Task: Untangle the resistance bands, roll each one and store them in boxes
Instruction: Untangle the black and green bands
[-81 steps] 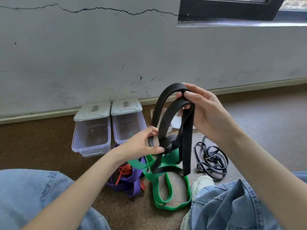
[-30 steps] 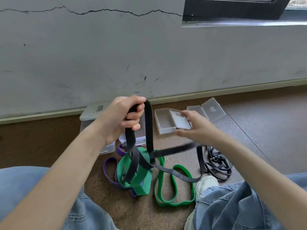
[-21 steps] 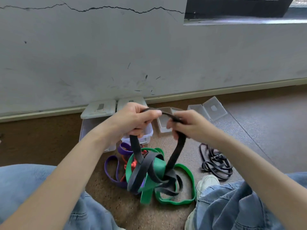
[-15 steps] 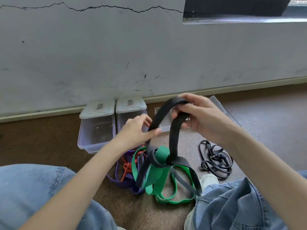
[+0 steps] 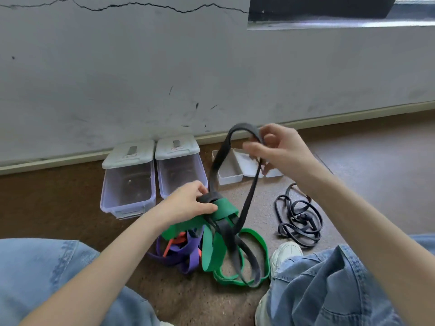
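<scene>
A wide black band (image 5: 248,203) loops up from a tangle on the floor. My right hand (image 5: 276,149) pinches the top of that loop near the wall. My left hand (image 5: 188,204) grips the knot where the black band crosses a green band (image 5: 211,250). A purple band (image 5: 183,254) and a thin orange band (image 5: 173,242) lie under the green one. Two lidded clear boxes (image 5: 128,182) (image 5: 181,171) stand against the wall. A small open white box (image 5: 229,172) lies behind the black loop.
A thin dark band (image 5: 297,220) lies coiled on the floor to the right. My white shoe (image 5: 284,252) and both denim-clad knees frame the tangle. A cracked grey wall runs close behind the boxes. Bare brown floor stretches left and right.
My left hand has dropped from the black band's upper part to the knot at the green band. My right hand has lifted the loop's top and opened the loop wider.
</scene>
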`<state>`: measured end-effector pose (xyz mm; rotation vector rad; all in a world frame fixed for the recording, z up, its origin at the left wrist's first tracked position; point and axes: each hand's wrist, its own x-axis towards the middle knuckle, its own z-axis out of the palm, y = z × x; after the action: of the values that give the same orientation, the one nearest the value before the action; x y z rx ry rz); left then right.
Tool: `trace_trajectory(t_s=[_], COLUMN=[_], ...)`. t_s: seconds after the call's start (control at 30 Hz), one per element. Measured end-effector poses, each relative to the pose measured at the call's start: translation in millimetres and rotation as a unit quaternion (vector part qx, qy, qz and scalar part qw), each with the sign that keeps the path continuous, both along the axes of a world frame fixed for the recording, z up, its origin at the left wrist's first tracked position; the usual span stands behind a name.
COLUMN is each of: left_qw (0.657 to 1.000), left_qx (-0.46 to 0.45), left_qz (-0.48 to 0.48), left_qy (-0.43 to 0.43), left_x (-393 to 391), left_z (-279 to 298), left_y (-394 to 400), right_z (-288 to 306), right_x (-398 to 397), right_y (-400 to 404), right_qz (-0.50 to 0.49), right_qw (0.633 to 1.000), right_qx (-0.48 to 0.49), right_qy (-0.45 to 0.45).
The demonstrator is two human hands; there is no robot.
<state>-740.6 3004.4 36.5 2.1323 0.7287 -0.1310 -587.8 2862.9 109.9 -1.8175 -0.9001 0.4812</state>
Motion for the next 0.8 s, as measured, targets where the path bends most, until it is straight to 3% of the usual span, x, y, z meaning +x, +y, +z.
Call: trace_trajectory(t_s=[0.07,0.13,0.23,0.33,0.43,0.53,0.7,0.8], left_qw=[0.993,0.986,0.987,0.978,0.957,0.923,0.926,0.91], left_qx=[0.112,0.154,0.094,-0.05,-0.138,-0.244,-0.225,-0.239], left_qz=[-0.026,-0.033,-0.047,-0.044,-0.046,0.0,0.037,0.079], left_qy=[-0.012,-0.05,-0.12,-0.195,-0.253,-0.296,-0.3,-0.331], left_x=[-3,-6,-9,-12,-16,-17,-15,-12], left_z=[11,21,38,52,62,65,60,54], left_y=[4,9,15,11,11,17,23,26], right_z=[-13,-23,-27,-35,-39,-36,-33,-31], right_x=[7,9,1,-15,-19,-16,-4,3], right_y=[-1,-3,0,7,10,7,7,2], right_qz=[-0.035,-0.028,0.079,0.218,0.236,0.26,0.179,0.176], right_qw=[0.961,0.92,0.951,0.944,0.949,0.957,0.97,0.943], right_qx=[-0.194,-0.282,-0.202,-0.194,-0.19,-0.123,-0.161,-0.264], right_qy=[-0.196,-0.269,-0.222,-0.156,-0.082,0.039,-0.039,-0.097])
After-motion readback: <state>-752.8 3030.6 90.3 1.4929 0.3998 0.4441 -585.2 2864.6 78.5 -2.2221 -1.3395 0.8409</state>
